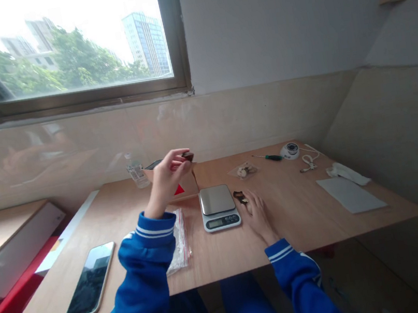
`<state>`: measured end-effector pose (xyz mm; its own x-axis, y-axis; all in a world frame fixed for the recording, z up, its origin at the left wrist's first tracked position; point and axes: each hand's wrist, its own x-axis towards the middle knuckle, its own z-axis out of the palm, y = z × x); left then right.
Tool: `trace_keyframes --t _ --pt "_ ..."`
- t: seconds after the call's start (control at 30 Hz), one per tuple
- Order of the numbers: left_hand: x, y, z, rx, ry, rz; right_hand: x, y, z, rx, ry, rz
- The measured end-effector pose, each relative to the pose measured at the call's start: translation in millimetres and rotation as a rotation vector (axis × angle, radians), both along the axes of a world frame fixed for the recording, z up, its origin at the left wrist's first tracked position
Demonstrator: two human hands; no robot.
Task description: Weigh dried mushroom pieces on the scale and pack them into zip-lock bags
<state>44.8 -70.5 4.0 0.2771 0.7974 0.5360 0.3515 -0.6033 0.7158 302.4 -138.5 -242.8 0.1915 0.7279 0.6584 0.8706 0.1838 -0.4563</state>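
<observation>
My left hand (170,177) is raised over the table, with a small dark brown piece (188,156) pinched between thumb and fingers. Its exact kind is too small to make out. Below and to the right stands a kitchen scale (217,199) with a bare metal plate; its display is unreadable from here. My right hand (256,213) rests on the table right of the scale, fingers stretched out. Its fingertips are beside a few dark brown pieces (239,196), partly covered by the hand. Behind my left hand is an open brown bag (187,185) with a red mark.
Clear plastic bags (181,244) lie left of the scale, a phone (90,281) on a cable further left. A plastic bottle (137,172) stands behind. Toward the back right are a small packet (243,171), a screwdriver (273,157), a dome camera (290,150) and white paper (350,194).
</observation>
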Motion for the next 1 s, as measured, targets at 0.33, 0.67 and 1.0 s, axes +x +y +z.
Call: trace_keyframes --t 0.33,0.67,1.0 --pt "68.0 -55.2 -138.2 -0.535 -0.398 -0.18 -90.0 -46.7 45.1 -0.122 0.878 0.395" --pt "55.9 -60.6 -167.8 -0.495 -0.634 0.035 -105.0 -29.1 43.2 -0.152 1.173 0.38" --pt "23.5 -55.4 -217.5 -0.427 -0.637 0.194 -63.6 34.5 54.3 -0.101 0.188 0.148"
